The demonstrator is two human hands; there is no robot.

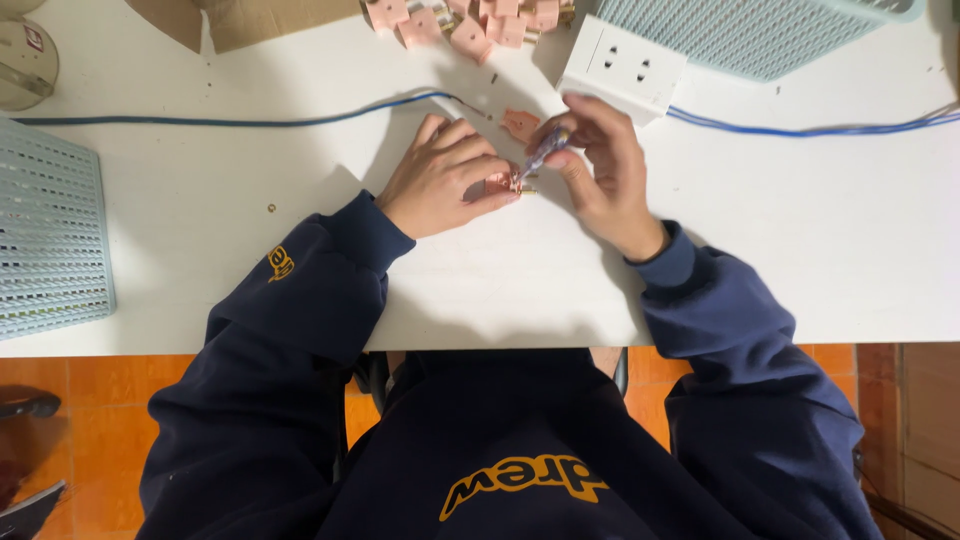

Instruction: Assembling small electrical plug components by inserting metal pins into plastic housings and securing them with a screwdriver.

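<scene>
My left hand (445, 175) presses a small pink plug part (498, 184) with brass pins down on the white table (250, 200). My right hand (600, 165) grips a small screwdriver (545, 152) with a bluish handle, its tip set on that plug part. A loose pink cover piece (520, 123) lies just beyond the hands. Both arms wear dark blue sleeves.
A pile of several pink plug parts (470, 20) sits at the far edge, next to a white socket block (622, 68) on a blue cable (220, 121). Light blue mesh baskets stand at top right (760, 30) and at left (50, 230). Cardboard (250, 20) lies at the back.
</scene>
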